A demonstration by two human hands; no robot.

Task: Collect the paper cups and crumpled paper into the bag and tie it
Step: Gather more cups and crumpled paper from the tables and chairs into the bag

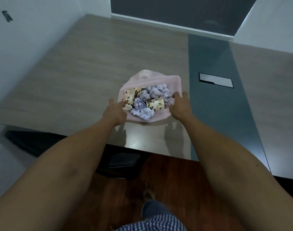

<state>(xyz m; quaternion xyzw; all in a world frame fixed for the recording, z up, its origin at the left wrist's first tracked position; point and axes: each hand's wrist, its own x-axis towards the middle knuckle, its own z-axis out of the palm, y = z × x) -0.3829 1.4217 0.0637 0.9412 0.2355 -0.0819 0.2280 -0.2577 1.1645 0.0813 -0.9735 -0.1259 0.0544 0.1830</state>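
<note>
Behind each hand (115, 112) (179, 107), bag (174, 80) rim grip unclear.

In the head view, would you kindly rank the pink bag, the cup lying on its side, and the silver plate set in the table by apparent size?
1. pink bag
2. silver plate
3. cup lying on its side, which looks smallest

Cups (156, 104) and crumpled paper (145, 113) lie in the bag (173, 80) on the table (75, 72).
</note>
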